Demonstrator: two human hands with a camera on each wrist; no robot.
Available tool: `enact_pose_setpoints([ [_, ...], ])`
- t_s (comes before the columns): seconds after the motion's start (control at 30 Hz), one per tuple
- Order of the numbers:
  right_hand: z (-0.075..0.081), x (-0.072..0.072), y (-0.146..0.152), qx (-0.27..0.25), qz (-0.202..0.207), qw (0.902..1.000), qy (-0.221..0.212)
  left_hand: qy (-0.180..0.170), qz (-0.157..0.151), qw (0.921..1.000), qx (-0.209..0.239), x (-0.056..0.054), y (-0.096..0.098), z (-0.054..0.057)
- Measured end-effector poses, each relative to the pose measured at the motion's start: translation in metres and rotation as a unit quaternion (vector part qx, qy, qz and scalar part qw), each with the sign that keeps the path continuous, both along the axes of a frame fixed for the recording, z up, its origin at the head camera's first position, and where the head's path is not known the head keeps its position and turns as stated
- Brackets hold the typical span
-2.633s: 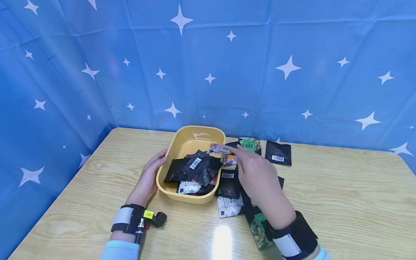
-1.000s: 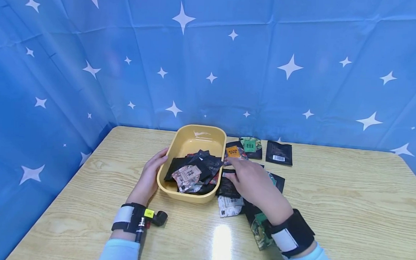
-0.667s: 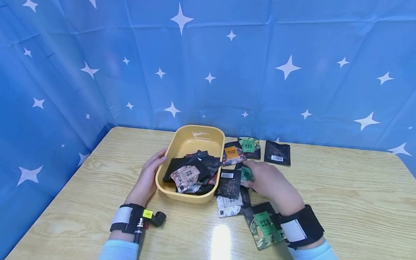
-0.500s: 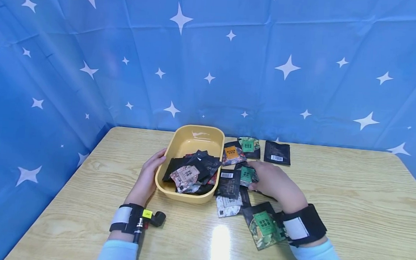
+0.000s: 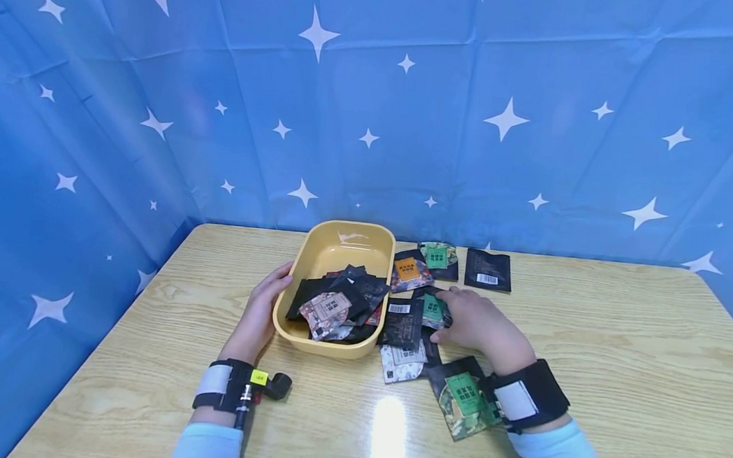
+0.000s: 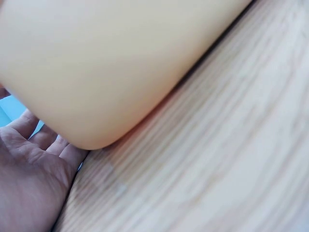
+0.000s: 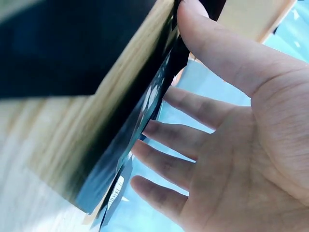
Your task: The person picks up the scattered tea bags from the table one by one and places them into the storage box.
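My left hand (image 5: 266, 305) rests along the left side of a yellow plastic tub (image 5: 339, 351), its fingers against the wall. In the left wrist view, loosely extended fingers (image 6: 46, 137) lie by the tub's lower corner. Black, red and white sachets fill the tub's near part; a brown-patterned sachet (image 5: 329, 306) lies on top. My right hand (image 5: 483, 327) reaches over the pile right of the tub, thumb and fingers spread at a green-labelled sachet (image 5: 434, 307). In the right wrist view, the fingers (image 7: 169, 162) stand apart beside stacked sachets; whether they grip one is not shown.
Beside the tub lie an orange-labelled sachet (image 5: 408, 270), a black sachet with a barcode (image 5: 402, 326) and a white sachet (image 5: 401, 365). A larger green sachet (image 5: 465, 397) is near my right wrist. Another black sachet (image 5: 488, 268) lies farther back, near the blue star-patterned curtain (image 5: 370, 173).
The brown-patterned sachet, earlier in my right hand by the tub's rim, now lies inside. My right hand has moved right and down to the green-labelled sachet. The left hand stays put.
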State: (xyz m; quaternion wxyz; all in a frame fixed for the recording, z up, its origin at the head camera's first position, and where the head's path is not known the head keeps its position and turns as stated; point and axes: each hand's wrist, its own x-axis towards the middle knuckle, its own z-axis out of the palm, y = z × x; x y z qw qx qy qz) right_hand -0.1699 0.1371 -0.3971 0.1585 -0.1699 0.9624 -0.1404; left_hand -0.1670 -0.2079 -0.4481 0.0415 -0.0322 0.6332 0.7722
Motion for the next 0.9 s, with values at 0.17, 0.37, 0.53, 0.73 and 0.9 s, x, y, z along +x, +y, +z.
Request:
enact_pose_setpoints([
  [0.17, -0.002, 0.000, -0.001, -0.003, -0.007, 1.0000, -0.005, -0.001, 0.000, 1.0000, 0.000, 0.000, 0.000, 0.000],
  [0.37, 0.000, 0.000, -0.002, -0.006, -0.011, 0.9999, 0.004, -0.010, 0.006, 0.9999, -0.005, 0.000, 0.000, 0.000],
  [0.53, 0.003, -0.001, 0.003, -0.019, -0.023, 0.9994, 0.017, -0.011, 0.008, 0.9999, 0.000, -0.001, 0.000, -0.001],
  [0.73, 0.010, -0.004, 0.014, -0.025, -0.038, 0.9986, 0.026, -0.001, 0.002, 1.0000, 0.001, -0.001, 0.000, -0.001],
  [0.9, 0.014, -0.003, 0.019, -0.028, -0.044, 0.9975, 0.047, -0.002, 0.001, 1.0000, 0.001, -0.001, 0.000, 0.000],
])
